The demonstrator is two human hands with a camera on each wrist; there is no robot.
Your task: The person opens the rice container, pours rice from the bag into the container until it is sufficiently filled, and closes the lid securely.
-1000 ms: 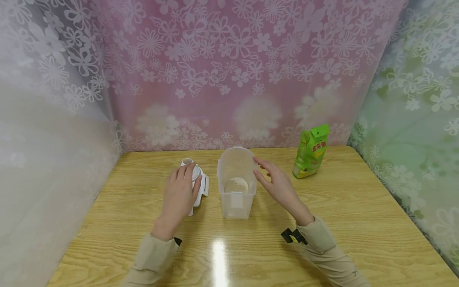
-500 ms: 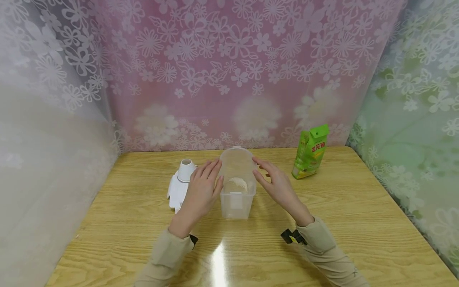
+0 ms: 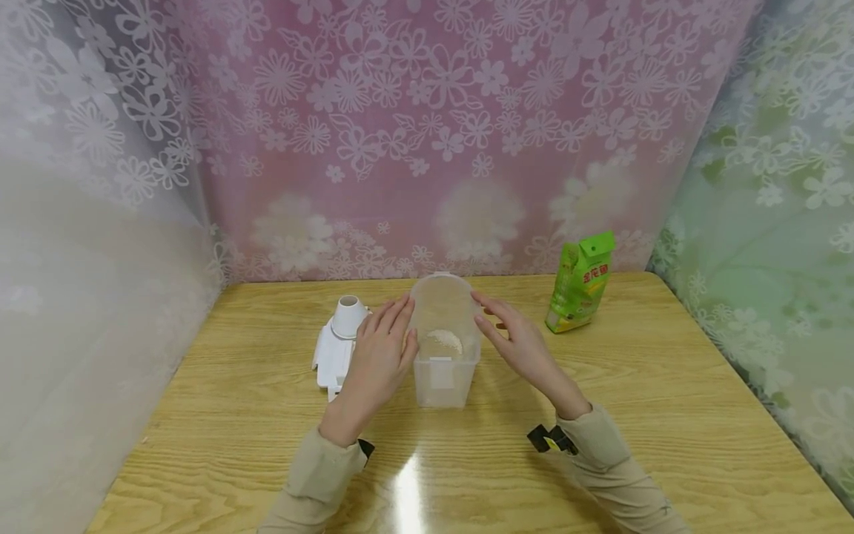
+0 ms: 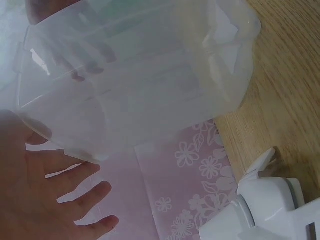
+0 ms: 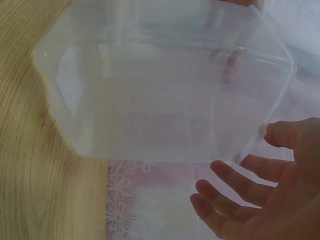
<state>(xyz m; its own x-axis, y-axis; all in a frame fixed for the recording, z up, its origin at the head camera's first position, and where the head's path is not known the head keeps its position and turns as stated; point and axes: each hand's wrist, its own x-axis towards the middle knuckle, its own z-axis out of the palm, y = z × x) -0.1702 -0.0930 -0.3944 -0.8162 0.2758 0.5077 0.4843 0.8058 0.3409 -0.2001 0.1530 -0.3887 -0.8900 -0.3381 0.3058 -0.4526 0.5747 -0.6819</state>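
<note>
A clear plastic container (image 3: 445, 382) with no lid stands upright on the table in the head view, some pale grain (image 3: 445, 341) at its bottom. My left hand (image 3: 379, 354) touches its left upper side, fingers extended. On the right upper side, the thumb and index finger of my right hand (image 3: 523, 345) meet the rim, the other fingers loosely spread, as the right wrist view shows. The container's wall (image 4: 145, 85) fills much of the left wrist view. Left of my left hand lies a white plastic piece with a cone-shaped spout (image 3: 348, 317), partly hidden by that hand.
A green printed bag (image 3: 579, 282) stands at the back right of the wooden table (image 3: 267, 445). Floral curtains (image 3: 440, 148) enclose the back and both sides.
My left hand has left the white spouted piece and moved right to the container's left side. The right hand has stayed at the container's right side.
</note>
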